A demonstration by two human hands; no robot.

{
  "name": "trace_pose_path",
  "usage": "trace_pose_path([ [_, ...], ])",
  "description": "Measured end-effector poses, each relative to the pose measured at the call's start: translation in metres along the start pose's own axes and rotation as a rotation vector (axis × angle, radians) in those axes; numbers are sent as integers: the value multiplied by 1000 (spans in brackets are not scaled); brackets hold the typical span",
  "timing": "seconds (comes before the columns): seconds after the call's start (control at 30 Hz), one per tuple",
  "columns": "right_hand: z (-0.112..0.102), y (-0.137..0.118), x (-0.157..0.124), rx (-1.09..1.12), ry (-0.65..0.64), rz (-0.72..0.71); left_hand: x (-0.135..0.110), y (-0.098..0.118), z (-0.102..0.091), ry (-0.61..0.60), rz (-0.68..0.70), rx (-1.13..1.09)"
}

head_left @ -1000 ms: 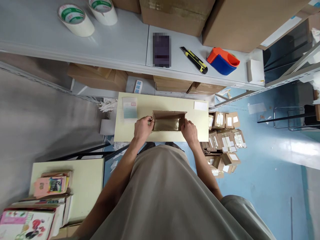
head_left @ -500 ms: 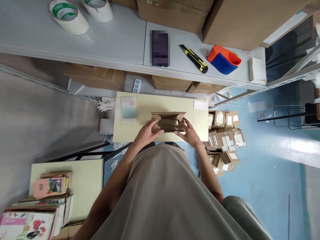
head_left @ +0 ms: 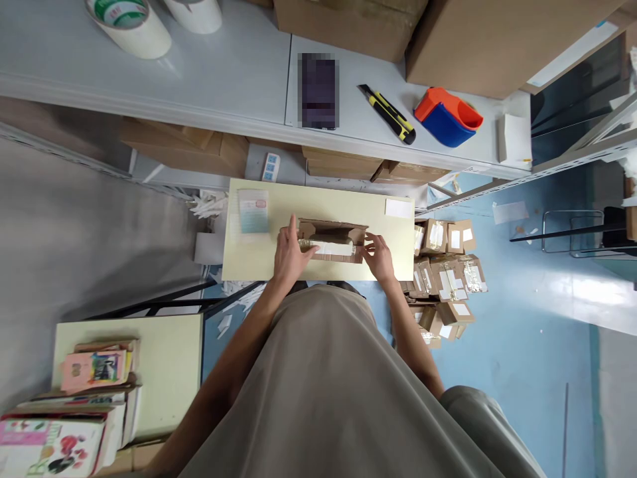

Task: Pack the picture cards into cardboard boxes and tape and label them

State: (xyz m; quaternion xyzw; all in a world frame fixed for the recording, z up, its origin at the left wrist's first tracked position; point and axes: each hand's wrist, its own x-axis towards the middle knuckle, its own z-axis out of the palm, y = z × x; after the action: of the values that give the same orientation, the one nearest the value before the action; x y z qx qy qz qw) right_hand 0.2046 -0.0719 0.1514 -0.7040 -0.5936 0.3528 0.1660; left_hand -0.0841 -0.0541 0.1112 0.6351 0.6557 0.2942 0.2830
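A small brown cardboard box lies on the pale yellow table straight in front of me, its flaps partly folded and a white strip along its near edge. My left hand presses flat against the box's left end, fingers stretched out and pointing away from me. At the right end, my right hand touches the box with its fingers curled on the near corner. A small light-blue packet rests on the table to the left of the box, and a white label lies at the table's far right corner.
A grey shelf beyond the table carries tape rolls, a yellow-black utility knife, a red-blue tape dispenser and large cartons. Several taped parcels pile on the blue floor at right. Books stack on a second table at lower left.
The box went from open with both hands at its ends to partly folded shut. My hands came over the top, then moved back to the ends, the left now flat.
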Motion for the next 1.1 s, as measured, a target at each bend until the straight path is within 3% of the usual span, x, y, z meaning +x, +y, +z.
trace_pose_path([
  [0.3, 3, 10, -5, 79, 31, -61, 4, -9, -20, -67, 59, -17],
  [0.47, 6, 17, -8, 90, 16, -55, 0, -18, -21, -100, 24, -86],
  [0.7, 18, 23, -5, 247, 81, 9, -3, -15, -12, -39, -29, -149],
  [0.9, 26, 19, 4, 411, 190, -6, 5, -7, -19, 53, -30, -144],
  [1.1, 22, 6, 19, 393, 189, 37, 16, -12, -17, 86, -39, -178],
])
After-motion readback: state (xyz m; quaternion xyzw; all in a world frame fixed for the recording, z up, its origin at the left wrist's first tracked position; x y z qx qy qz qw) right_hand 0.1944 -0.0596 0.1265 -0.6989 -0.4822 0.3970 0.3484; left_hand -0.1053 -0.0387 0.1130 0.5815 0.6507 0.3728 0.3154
